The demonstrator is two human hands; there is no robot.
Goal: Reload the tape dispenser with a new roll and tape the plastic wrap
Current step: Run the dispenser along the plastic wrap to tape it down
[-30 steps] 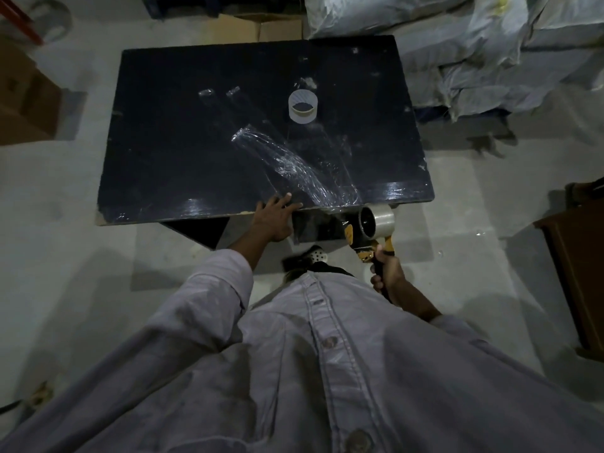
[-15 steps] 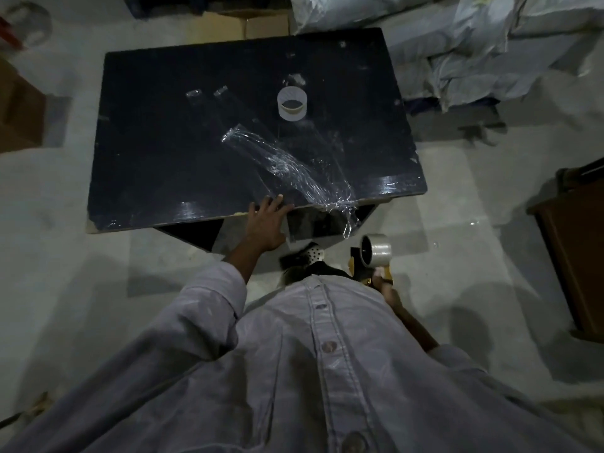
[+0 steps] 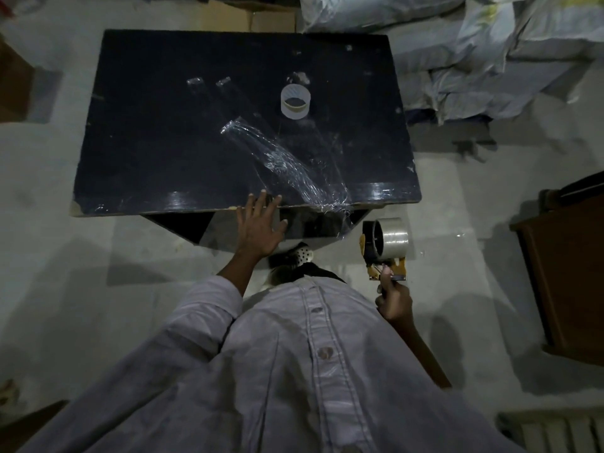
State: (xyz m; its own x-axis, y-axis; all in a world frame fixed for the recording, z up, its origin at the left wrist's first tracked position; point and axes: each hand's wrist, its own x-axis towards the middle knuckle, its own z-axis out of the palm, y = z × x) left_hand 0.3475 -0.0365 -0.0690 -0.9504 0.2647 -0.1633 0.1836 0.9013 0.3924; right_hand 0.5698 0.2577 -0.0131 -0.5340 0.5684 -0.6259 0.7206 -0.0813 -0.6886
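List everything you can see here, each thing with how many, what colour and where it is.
table: one, black, centre
plastic wrap: one sheet, clear, across the table and hanging over its near edge
tape ring: one, whitish, standing on the table's far middle
tape strips: two, clear, far left of the table
tape dispenser: one, yellow and black, off the table's near right corner
tape roll: one, clear, on the dispenser
sacks: several, white, top right
cardboard boxes: two, brown, behind the table and at the left edge
wooden cabinet: one, brown, right edge
shirt: one, pale grey, bottom
left hand: spread, fingertips on the table's near edge
right hand: grips the dispenser's handle
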